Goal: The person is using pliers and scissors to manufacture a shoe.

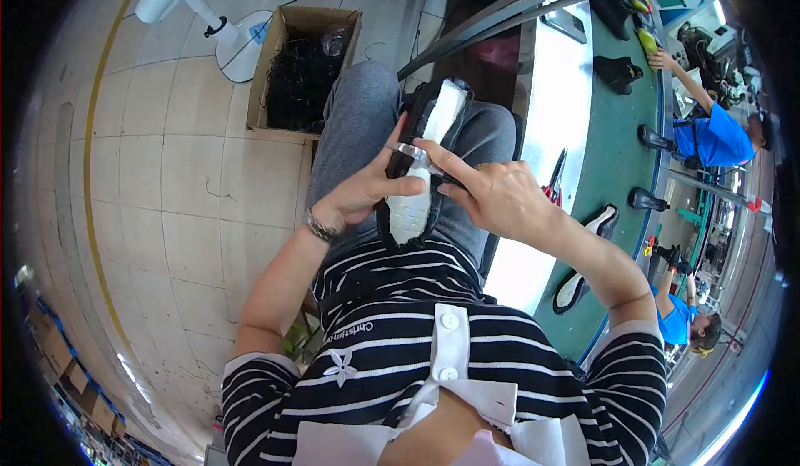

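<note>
A black shoe upper (409, 213) with a white bottom lies sole side up across my lap, its length running away from me. My left hand (367, 189) grips it from the left side, with the thumb across the white bottom and the fingers partly hidden behind the edge. From the right, my right hand (506, 197) is closed around a small shiny metal tool with a blade-like end (408, 150). The metal end rests at the middle of the shoe, close to its left edge. The tool's exact kind cannot be made out, as fingers cover most of it.
Left of my knees stands a cardboard box (260, 91) holding black scraps, with a white fan (242, 45) beyond. At right, a green conveyor (612, 145) carries several shoes; red-handled scissors (553, 184) lie along its metal edge. Two people in blue work across it.
</note>
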Demonstrator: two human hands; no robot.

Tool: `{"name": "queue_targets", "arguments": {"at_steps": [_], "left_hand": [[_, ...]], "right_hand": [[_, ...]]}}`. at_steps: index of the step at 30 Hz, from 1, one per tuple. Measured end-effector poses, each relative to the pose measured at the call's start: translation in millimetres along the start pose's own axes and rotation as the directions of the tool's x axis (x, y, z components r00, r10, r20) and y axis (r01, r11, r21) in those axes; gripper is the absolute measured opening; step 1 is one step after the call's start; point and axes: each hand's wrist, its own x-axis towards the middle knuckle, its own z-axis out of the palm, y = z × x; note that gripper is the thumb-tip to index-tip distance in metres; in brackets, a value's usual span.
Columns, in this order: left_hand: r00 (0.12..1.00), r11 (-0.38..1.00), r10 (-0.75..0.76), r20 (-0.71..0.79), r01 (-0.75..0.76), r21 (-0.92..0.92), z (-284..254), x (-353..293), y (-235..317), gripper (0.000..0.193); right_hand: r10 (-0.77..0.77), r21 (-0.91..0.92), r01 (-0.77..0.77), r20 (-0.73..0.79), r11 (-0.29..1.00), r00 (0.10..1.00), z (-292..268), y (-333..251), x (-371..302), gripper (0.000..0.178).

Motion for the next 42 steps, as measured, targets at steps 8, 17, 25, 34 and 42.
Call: {"name": "queue_targets", "arguments": {"at_steps": [8, 17, 25, 34, 42], "left_hand": [[0.994, 0.91, -0.04, -0.104, -0.007, -0.414, 21.9, -13.9, -38.8, 0.069], [0.981, 0.897, 0.111, -0.159, -0.167, -0.408, 35.2, -20.6, -39.3, 0.072], [0.946, 0.981, 0.116, -0.303, -0.157, -0.114, 37.6, -22.6, -37.2, 0.08], [0.989, 0.961, 0.056, -0.14, -0.091, -0.26, 18.3, -24.5, -34.5, 0.092], [0.99, 0.955, 0.015, -0.138, -0.055, -0.291, 22.3, -23.5, -20.4, 0.099]], "right_hand": [[-0.128, -0.093, 0.125, -0.03, 0.988, 0.991, 7.2, -18.6, -37.1, 0.075], [-0.161, -0.131, 0.15, -0.08, 0.98, 0.984, 30.6, -5.4, -35.9, 0.07], [-0.113, 0.068, 0.106, 0.115, 0.992, 0.987, -13.5, -21.7, -46.7, 0.065], [-0.089, -0.103, 0.098, 0.092, 0.99, 0.992, 2.7, -18.8, -6.9, 0.066], [-0.047, -0.006, 0.047, -0.028, 0.999, 0.998, 13.2, -13.7, -4.7, 0.069]]}}
